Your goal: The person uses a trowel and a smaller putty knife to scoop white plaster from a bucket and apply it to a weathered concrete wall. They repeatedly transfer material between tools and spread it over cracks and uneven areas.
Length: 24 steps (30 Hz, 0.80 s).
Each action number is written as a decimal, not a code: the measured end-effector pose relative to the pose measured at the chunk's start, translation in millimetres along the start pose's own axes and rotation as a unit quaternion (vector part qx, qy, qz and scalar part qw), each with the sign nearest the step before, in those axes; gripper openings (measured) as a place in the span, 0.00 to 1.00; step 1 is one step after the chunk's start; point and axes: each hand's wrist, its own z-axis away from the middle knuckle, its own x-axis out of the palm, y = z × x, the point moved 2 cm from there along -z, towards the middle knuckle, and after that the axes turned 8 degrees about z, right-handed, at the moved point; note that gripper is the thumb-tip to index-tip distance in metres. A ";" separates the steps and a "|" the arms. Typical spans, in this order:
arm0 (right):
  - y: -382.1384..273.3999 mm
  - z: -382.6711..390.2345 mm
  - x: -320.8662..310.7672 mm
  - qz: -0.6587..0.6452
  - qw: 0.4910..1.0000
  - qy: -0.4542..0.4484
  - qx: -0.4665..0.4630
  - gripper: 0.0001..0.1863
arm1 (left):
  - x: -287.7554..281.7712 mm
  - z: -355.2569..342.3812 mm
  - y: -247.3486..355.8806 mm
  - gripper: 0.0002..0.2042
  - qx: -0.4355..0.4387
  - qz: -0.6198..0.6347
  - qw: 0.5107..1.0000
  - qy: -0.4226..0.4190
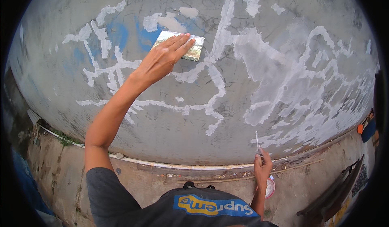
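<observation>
My left hand [162, 57] is raised on the upper middle of the cracked gray wall [48, 85], its fingers laid over a square, shiny metal scraper blade [193, 51] that it holds against the surface. Pale patching compound [214, 89] runs in jagged lines across the wall, with blue paint patches [117, 36] near the top. Low on the right, my right hand [261, 164] grips a thin metal tool [257, 140], seen edge-on and pointing upward.
A white pipe [146, 161] runs along the wall's base. A round pot [270, 190] sits partly behind my right hand. Long sticks [300, 164] lie on the concrete floor [60, 174]. Dark boards [332, 196] and a blue object [368, 130] are at the right.
</observation>
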 end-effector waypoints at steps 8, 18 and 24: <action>24.1 2.4 16.8 0.014 1.000 -0.015 0.013 0.17 | 9.6 -29.0 -39.9 0.37 -0.032 -0.047 0.992 0.116; -5.1 -8.1 42.0 -0.008 0.998 -0.056 -0.015 0.16 | 51.0 45.7 8.8 0.38 -0.071 0.053 0.996 0.016; 10.7 -5.3 23.2 0.023 0.999 -0.046 -0.003 0.17 | -24.6 0.8 -1.4 0.29 -0.103 0.097 0.986 0.085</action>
